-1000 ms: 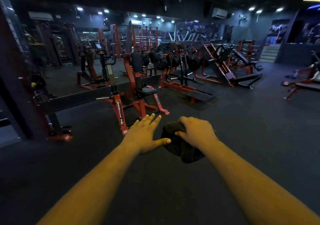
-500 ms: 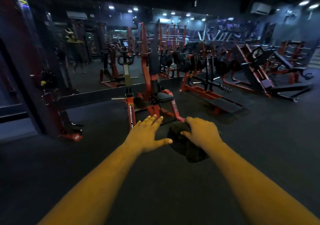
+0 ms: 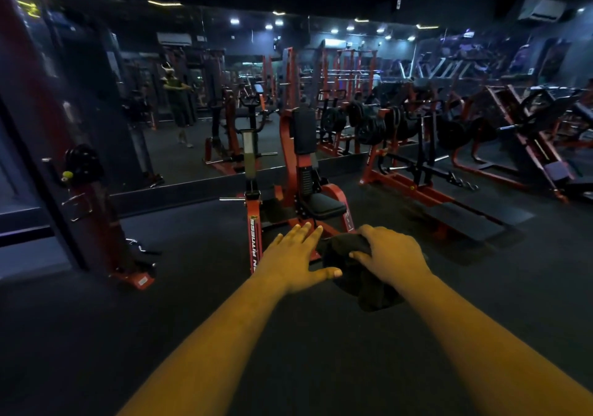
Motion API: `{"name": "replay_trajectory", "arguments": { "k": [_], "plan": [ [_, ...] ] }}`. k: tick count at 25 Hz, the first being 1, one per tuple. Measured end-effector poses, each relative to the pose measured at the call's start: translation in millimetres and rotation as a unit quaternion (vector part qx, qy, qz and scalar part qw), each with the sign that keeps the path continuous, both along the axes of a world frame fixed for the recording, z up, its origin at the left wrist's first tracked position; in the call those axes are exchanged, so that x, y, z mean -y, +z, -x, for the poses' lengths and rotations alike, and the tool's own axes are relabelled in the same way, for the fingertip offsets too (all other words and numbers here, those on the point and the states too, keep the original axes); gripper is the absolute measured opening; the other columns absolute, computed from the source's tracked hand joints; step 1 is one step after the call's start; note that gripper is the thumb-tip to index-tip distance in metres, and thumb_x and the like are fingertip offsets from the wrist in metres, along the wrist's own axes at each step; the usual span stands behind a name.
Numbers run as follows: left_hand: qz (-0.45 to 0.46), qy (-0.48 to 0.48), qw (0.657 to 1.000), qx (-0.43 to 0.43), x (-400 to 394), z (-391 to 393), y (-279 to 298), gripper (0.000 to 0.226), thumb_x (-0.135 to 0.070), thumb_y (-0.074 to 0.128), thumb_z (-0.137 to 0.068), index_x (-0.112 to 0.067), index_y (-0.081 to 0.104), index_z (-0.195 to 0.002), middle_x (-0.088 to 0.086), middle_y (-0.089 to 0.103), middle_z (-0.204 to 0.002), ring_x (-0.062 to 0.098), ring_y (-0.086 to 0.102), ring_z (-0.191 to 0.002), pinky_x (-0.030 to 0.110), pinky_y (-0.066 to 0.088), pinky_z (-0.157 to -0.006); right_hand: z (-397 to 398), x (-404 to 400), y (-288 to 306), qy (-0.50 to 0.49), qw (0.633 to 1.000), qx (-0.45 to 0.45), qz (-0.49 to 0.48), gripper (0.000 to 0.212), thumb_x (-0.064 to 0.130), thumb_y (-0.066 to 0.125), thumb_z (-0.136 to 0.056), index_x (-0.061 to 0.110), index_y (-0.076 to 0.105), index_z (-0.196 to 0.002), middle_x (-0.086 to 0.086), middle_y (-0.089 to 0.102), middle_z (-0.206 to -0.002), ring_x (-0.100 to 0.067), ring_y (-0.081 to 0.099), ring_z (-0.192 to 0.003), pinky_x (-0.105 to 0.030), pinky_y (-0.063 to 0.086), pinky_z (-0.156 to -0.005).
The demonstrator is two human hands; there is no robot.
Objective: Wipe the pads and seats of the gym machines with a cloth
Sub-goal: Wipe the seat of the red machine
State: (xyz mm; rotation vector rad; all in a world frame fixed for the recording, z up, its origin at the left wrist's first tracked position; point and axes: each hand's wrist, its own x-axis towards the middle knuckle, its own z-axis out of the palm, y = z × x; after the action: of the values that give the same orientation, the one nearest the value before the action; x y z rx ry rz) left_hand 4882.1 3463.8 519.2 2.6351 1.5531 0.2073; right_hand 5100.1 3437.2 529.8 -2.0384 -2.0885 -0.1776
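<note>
The dark bunched cloth [image 3: 354,265] hangs gripped in the curled right hand [image 3: 390,257], the flat-fingered left hand [image 3: 295,260] empty beside it, and the red machine's black padded seat [image 3: 324,205] lies straight ahead, apart, nearer the cloth-holding hand.

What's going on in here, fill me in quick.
A person is crossing the gym floor with a dark cloth gripped in the right hand; the left hand is held out flat beside it, holding nothing. Straight ahead stands a red seated machine with a black seat and back pad, in front of a wall mirror. The cloth touches no pad, so wiping on this machine hasn't started.
</note>
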Motion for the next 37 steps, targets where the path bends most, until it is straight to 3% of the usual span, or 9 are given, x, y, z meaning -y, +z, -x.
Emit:
{"name": "replay_trajectory", "arguments": {
  "k": [13,18,22,26,29,31,33,35,37],
  "plan": [
    [0.022,0.024,0.999,0.007,-328,-162,-29,0.102,-0.084,0.040,-0.084,-0.030,0.002,-0.162,0.001,0.001,-0.171,0.021,0.003,-0.157,0.049,0.012,-0.127,-171,-328,-30,0.032,0.999,-0.038,0.013,0.039,0.051,0.061,-0.094,0.030,0.051,-0.125,0.000,0.063,-0.116,-0.025,0.064,-0.103,-0.042,0.051,-0.082],
    [0.102,0.082,0.990,0.054,-433,-221,-59,0.097,-0.072,0.052,-0.090,-0.028,0.004,-0.163,0.002,0.007,-0.170,0.023,0.011,-0.156,0.046,0.019,-0.125,-236,-451,-54,0.071,0.985,-0.149,0.057,0.041,0.056,0.062,-0.091,0.032,0.051,-0.123,0.002,0.063,-0.115,-0.023,0.064,-0.100,-0.043,0.055,-0.081],
    [0.164,0.085,0.970,0.160,-522,-249,-82,0.095,-0.056,0.068,-0.089,-0.029,0.014,-0.162,0.007,0.035,-0.162,0.026,0.037,-0.146,0.045,0.037,-0.117,-258,-545,-67,0.120,0.958,-0.246,0.089,0.034,0.058,0.060,-0.092,0.035,0.048,-0.114,0.009,0.060,-0.106,-0.017,0.061,-0.098,-0.048,0.054,-0.086],
    [0.174,0.111,0.948,0.242,-620,-262,-111,0.048,-0.035,0.069,-0.093,-0.020,0.056,-0.137,0.006,0.066,-0.128,0.024,0.062,-0.118,0.042,0.051,-0.100,-264,-635,-90,0.146,0.930,-0.323,0.099,0.033,0.056,0.059,-0.093,0.036,0.049,-0.116,0.006,0.063,-0.106,-0.016,0.064,-0.097,-0.048,0.056,-0.086],
    [0.189,0.128,0.914,0.336,-685,-270,-124,0.011,-0.027,0.062,-0.099,-0.020,0.063,-0.108,0.000,0.067,-0.104,0.022,0.065,-0.101,0.033,0.051,-0.083,-269,-694,-113,0.119,0.924,-0.344,0.118,0.032,0.056,0.061,-0.092,0.038,0.049,-0.116,0.005,0.065,-0.109,-0.017,0.065,-0.100,-0.047,0.057,-0.087],
    [0.222,0.134,0.877,0.405,-719,-276,-123,0.002,-0.027,0.058,-0.101,-0.025,0.060,-0.102,-0.002,0.065,-0.100,0.019,0.065,-0.099,0.028,0.049,-0.079,-275,-723,-119,0.096,0.922,-0.337,0.163,0.038,0.050,0.067,-0.091,0.039,0.046,-0.121,0.004,0.064,-0.115,-0.020,0.065,-0.107,-0.040,0.057,-0.091],
    [0.248,0.127,0.849,0.450,-752,-285,-119,0.003,-0.027,0.058,-0.102,-0.028,0.059,-0.100,-0.002,0.066,-0.100,0.016,0.065,-0.098,0.027,0.049,-0.080,-281,-749,-115,0.116,0.908,-0.336,0.220,0.060,0.033,0.076,-0.089,0.032,0.041,-0.138,0.009,0.059,-0.124,-0.016,0.061,-0.118,-0.016,0.049,-0.092],
    [0.270,0.120,0.821,0.488,-778,-297,-111,0.002,-0.027,0.061,-0.101,-0.028,0.062,-0.099,-0.003,0.068,-0.098,0.013,0.066,-0.096,0.028,0.052,-0.081,-285,-770,-99,0.158,0.888,-0.357,0.241,0.082,0.014,0.080,-0.085,0.029,0.029,-0.148,0.024,0.046,-0.122,0.006,0.052,-0.117,0.004,0.037,-0.082],
    [0.263,0.140,0.792,0.533,-799,-309,-105,0.008,-0.031,0.067,-0.097,-0.024,0.066,-0.099,-0.001,0.071,-0.096,0.013,0.070,-0.094,0.031,0.057,-0.083,-289,-793,-94,0.212,0.872,-0.380,0.224,0.090,0.002,0.081,-0.081,0.033,0.022,-0.141,0.030,0.034,-0.124,0.026,0.044,-0.112,0.008,0.032,-0.083]
  ]
}}
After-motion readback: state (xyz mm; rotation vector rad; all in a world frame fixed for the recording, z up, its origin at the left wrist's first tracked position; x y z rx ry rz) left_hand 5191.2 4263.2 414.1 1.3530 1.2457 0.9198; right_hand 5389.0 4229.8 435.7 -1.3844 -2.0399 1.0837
